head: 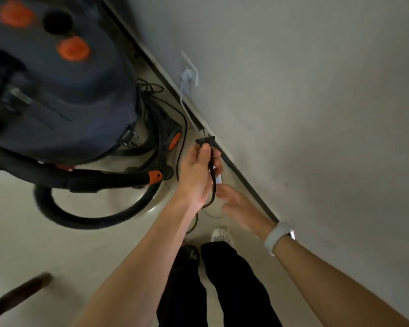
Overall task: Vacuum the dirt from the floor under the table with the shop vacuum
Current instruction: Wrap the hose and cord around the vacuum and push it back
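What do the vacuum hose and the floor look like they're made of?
Hose: black flexible plastic, seemingly ribbed near the cuff; it bends in a loop, matte. Blur hides detail. Floor: pale, smooth and hard, probably glazed tile or polished stone, with a soft sheen.

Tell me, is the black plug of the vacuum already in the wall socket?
No: the left hand holds the black plug in the air near the baseboard, apart from the wall socket, which has a white plug in it.
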A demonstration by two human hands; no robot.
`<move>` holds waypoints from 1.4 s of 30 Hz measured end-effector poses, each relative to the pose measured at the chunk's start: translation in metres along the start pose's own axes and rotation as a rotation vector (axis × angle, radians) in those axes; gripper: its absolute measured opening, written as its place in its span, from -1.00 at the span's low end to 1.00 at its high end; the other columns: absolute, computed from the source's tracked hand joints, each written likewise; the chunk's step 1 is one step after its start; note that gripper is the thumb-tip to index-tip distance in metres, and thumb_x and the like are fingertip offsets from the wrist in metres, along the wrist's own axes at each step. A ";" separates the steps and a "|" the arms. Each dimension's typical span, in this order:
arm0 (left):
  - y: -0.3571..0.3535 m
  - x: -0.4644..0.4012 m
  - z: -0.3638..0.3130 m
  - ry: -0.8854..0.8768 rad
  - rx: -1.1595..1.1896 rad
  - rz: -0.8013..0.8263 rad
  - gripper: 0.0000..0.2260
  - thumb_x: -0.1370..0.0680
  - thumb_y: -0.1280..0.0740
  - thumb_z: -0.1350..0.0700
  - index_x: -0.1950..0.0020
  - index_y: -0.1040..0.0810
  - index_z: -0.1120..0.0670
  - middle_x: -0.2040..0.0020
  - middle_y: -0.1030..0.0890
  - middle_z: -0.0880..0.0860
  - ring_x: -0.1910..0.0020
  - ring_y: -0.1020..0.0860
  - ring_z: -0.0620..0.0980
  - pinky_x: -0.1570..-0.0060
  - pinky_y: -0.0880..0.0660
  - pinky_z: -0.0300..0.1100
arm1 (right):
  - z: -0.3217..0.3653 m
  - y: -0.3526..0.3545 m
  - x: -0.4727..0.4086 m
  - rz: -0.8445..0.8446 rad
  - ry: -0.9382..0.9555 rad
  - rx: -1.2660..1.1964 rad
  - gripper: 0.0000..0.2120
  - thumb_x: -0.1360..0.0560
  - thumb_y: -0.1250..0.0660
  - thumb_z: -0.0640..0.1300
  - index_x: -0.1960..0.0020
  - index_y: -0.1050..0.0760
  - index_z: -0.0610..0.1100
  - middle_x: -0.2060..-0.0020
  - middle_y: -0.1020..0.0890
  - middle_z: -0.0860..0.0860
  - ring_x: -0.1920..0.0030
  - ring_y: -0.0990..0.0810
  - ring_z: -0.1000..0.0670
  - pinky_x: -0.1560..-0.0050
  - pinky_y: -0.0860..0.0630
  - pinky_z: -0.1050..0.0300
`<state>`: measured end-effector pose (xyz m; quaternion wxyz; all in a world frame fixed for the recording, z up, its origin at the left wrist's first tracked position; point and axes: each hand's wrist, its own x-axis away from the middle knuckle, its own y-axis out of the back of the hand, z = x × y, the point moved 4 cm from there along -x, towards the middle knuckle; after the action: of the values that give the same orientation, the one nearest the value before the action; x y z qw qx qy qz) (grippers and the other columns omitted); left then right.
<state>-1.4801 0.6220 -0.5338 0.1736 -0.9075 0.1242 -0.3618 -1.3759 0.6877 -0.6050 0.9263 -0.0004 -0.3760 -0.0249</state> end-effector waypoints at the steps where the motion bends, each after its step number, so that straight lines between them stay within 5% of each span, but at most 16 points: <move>1: -0.014 0.016 -0.027 -0.015 0.056 0.021 -0.78 -0.67 -0.07 0.20 0.14 -0.40 0.12 0.32 -0.46 0.02 0.48 -0.39 -0.13 0.33 -0.36 -0.23 | 0.026 -0.002 0.018 0.023 0.018 0.033 -0.59 -0.39 -0.21 -0.33 -0.18 -0.39 -0.02 -0.20 -0.47 0.02 -0.27 -0.40 0.05 -0.24 -0.34 0.21; 4: -0.049 0.062 -0.105 -0.094 0.178 0.056 -0.82 -0.66 -0.07 0.19 0.09 -0.40 0.13 0.34 -0.49 0.00 0.47 -0.41 -0.14 0.38 -0.43 -0.27 | 0.097 -0.004 0.066 0.032 0.068 0.195 -0.88 -0.55 -0.25 -0.17 -0.06 -0.51 -0.14 -0.12 -0.58 -0.01 -0.11 -0.47 0.11 -0.02 -0.36 0.36; 6: -0.064 0.091 -0.151 -0.175 0.212 0.036 -0.80 -0.66 -0.08 0.19 0.12 -0.39 0.11 0.36 -0.49 -0.01 0.47 -0.40 -0.14 0.38 -0.42 -0.27 | 0.143 0.003 0.092 -0.069 0.141 0.261 -0.77 -0.57 -0.23 -0.10 0.11 -0.50 -0.26 0.00 -0.64 -0.19 0.05 -0.55 -0.01 0.06 -0.41 0.11; 8: -0.071 0.118 -0.193 -0.283 0.237 0.005 -0.78 -0.66 -0.09 0.20 0.17 -0.38 0.10 0.37 -0.49 -0.01 0.46 -0.41 -0.12 0.36 -0.41 -0.26 | 0.189 0.014 0.115 -0.184 0.266 0.287 -0.78 -0.57 -0.24 -0.13 0.24 -0.44 -0.16 0.19 -0.61 -0.20 0.19 -0.55 -0.06 0.11 -0.44 0.03; 12: -0.062 0.165 -0.262 -0.462 0.310 -0.083 -0.84 -0.65 -0.11 0.20 0.12 -0.38 0.12 0.28 -0.49 0.05 0.40 -0.48 -0.10 0.28 -0.51 -0.23 | 0.264 0.032 0.153 -0.231 0.425 0.446 -0.88 -0.57 -0.26 -0.16 0.14 -0.43 -0.14 0.36 -0.45 0.07 0.36 -0.38 0.18 0.27 -0.32 0.36; 14: -0.046 0.182 -0.281 -0.520 0.296 -0.170 -0.93 -0.65 -0.14 0.19 -0.03 -0.39 0.16 0.21 -0.50 0.08 0.34 -0.52 -0.07 0.10 -0.56 -0.13 | 0.287 0.037 0.166 -0.251 0.486 0.498 -0.88 -0.58 -0.24 -0.17 0.05 -0.48 -0.23 0.34 -0.45 0.07 0.35 -0.38 0.19 0.22 -0.32 0.29; 17: -0.009 0.196 -0.284 -0.441 0.213 -0.330 -0.70 -0.62 -0.21 0.15 -0.32 -0.33 0.24 0.02 -0.56 0.11 0.12 -0.59 0.00 -0.06 -0.55 -0.05 | 0.327 0.030 0.188 -0.326 0.674 0.552 -0.85 -0.58 -0.23 -0.23 -0.02 -0.54 -0.28 0.23 -0.52 0.02 0.25 -0.45 0.15 0.16 -0.34 0.33; 19: 0.018 0.202 -0.278 -0.280 0.091 -0.466 -0.47 -0.57 -0.31 0.07 -0.48 -0.20 0.16 -0.21 -0.52 0.13 -0.11 -0.56 0.08 -0.10 -0.53 -0.02 | 0.353 0.014 0.204 -0.342 0.814 0.614 -0.84 -0.56 -0.26 -0.24 -0.04 -0.58 -0.27 0.13 -0.59 -0.08 0.13 -0.50 0.05 0.09 -0.35 0.37; 21: 0.037 0.217 -0.283 -0.226 -0.238 -0.586 -0.31 -0.54 -0.34 -0.03 -0.54 -0.06 0.11 -0.47 -0.28 0.14 -0.38 -0.35 0.18 -0.28 -0.39 0.08 | 0.379 -0.007 0.222 -0.321 0.923 0.697 -0.84 -0.55 -0.29 -0.23 -0.05 -0.61 -0.25 0.11 -0.61 -0.08 0.10 -0.51 0.04 0.07 -0.34 0.37; 24: 0.028 0.246 -0.303 -0.529 -0.848 -0.531 -0.44 -0.61 -0.14 -0.13 -0.55 -0.09 0.03 -0.55 -0.12 0.03 -0.53 -0.03 0.06 -0.44 0.03 0.14 | 0.419 -0.043 0.248 -0.292 1.050 0.772 -0.86 -0.51 -0.34 -0.25 -0.02 -0.63 -0.27 0.16 -0.57 -0.01 0.12 -0.48 0.09 0.08 -0.31 0.52; 26: 0.009 0.263 -0.315 -0.705 -0.972 -0.256 -0.58 -0.64 -0.06 -0.11 -0.45 -0.31 0.00 -0.40 -0.40 -0.02 -0.47 -0.21 -0.01 -0.47 0.08 0.13 | 0.444 -0.069 0.266 -0.298 1.101 0.782 -0.87 -0.51 -0.34 -0.25 0.01 -0.62 -0.28 0.17 -0.57 -0.02 0.13 -0.48 0.09 0.08 -0.31 0.50; 28: 0.001 0.282 -0.327 -0.767 -0.910 -0.016 -0.75 -0.65 -0.08 -0.04 -0.16 -0.51 -0.02 0.03 -0.63 -0.05 -0.10 -0.54 -0.11 -0.32 -0.31 0.01 | 0.462 -0.090 0.280 -0.351 1.130 0.735 -0.89 -0.50 -0.35 -0.25 0.04 -0.61 -0.29 0.17 -0.59 -0.02 0.15 -0.48 0.08 0.09 -0.31 0.47; 31: 0.027 0.301 -0.350 -0.855 -0.729 -0.077 -0.72 -0.65 -0.11 0.14 0.23 -0.45 0.02 0.45 -0.45 -0.10 0.42 -0.43 -0.19 0.17 -0.44 -0.13 | 0.466 -0.111 0.290 -0.360 1.064 0.682 -0.90 -0.51 -0.35 -0.22 0.07 -0.60 -0.25 0.27 -0.55 0.10 0.28 -0.45 0.18 0.17 -0.33 0.46; 36: 0.118 0.307 -0.381 -0.920 -0.563 -0.484 -0.69 -0.65 -0.12 0.09 0.29 -0.40 -0.05 0.33 -0.46 -0.05 0.25 -0.46 0.02 0.08 -0.49 0.07 | 0.432 -0.131 0.271 -0.368 0.854 0.719 -0.85 -0.56 -0.26 -0.22 0.08 -0.55 -0.30 0.40 -0.45 0.11 0.37 -0.40 0.16 0.26 -0.33 0.29; 42: 0.151 0.316 -0.375 -0.876 -0.560 -0.468 -0.70 -0.65 -0.11 0.07 0.28 -0.40 -0.02 0.32 -0.46 -0.06 0.26 -0.43 0.00 0.11 -0.47 0.09 | 0.409 -0.130 0.270 -0.515 0.735 0.818 -0.80 -0.59 -0.19 -0.25 0.04 -0.54 -0.34 0.27 -0.51 -0.09 0.27 -0.41 -0.02 0.29 -0.25 0.26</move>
<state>-1.5343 0.2898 -0.1471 -0.1232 -0.9875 -0.0725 0.0663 -1.4736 0.5531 -0.1265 0.8848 0.4552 0.0014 -0.1000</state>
